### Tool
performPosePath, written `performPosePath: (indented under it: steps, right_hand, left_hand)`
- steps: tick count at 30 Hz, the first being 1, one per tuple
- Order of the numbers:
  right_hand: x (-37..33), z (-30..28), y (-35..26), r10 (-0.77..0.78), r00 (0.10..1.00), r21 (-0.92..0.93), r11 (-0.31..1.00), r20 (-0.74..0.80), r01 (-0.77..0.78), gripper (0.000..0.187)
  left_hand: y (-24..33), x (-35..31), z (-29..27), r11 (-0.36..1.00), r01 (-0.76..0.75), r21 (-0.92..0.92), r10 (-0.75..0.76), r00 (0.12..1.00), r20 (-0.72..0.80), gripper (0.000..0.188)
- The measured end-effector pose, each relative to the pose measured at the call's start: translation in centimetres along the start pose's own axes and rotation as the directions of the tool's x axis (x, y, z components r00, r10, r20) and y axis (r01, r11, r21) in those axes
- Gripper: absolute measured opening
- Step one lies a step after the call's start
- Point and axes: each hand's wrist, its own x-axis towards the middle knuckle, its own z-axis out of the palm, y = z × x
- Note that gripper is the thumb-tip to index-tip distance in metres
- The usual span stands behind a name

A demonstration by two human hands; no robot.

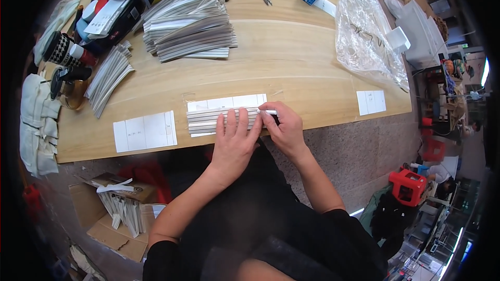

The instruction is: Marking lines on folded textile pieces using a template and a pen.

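Pressing the strips [202, 122] flat under our spread left grip [233, 145], we pinch a white stick [269, 112] in our right grip [286, 130] at their end. Lining up looks done, that end seems unfinished, and a pile [190, 34] lies beyond our left grip.

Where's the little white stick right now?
In the head view, just right of the middle, the white stick is held in the right hand, by the right ends of the strips under the left hand.
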Motion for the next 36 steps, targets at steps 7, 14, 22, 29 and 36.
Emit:
performPosePath:
  steps: [7,14,22,29,36]
  right_hand:
    - [1.2,0.5,-1.0,-0.205,0.979,-0.173,0.965,-0.019,0.199,0.010]
    - [1.1,0.0,-1.4,0.103,0.993,-0.104,0.990,0.056,-0.097,0.010]
    - [1.6,2.3,-4.2,0.033,0.992,0.223,0.973,0.126,-0.060,0.010]
    - [1.4,3.5,-3.2,-0.057,0.992,0.024,0.998,0.113,0.054,0.009]
    - [3.2,3.3,-4.0,-0.110,0.977,-0.230,0.961,0.185,0.152,0.013]
  left_hand:
    - [-1.2,-1.3,-1.2,0.998,0.049,-0.031,-0.048,0.998,0.030,0.080]
    - [-4.5,-5.4,-3.0,0.978,0.198,0.069,-0.197,0.980,-0.013,0.083]
    - [-4.5,-5.6,-2.9,0.975,0.223,0.019,-0.222,0.973,-0.062,0.080]
    - [-4.7,-5.6,-2.8,0.976,0.216,-0.002,-0.216,0.974,-0.068,0.080]
    - [-4.9,-5.8,-2.4,0.977,0.215,0.006,-0.214,0.974,-0.075,0.080]
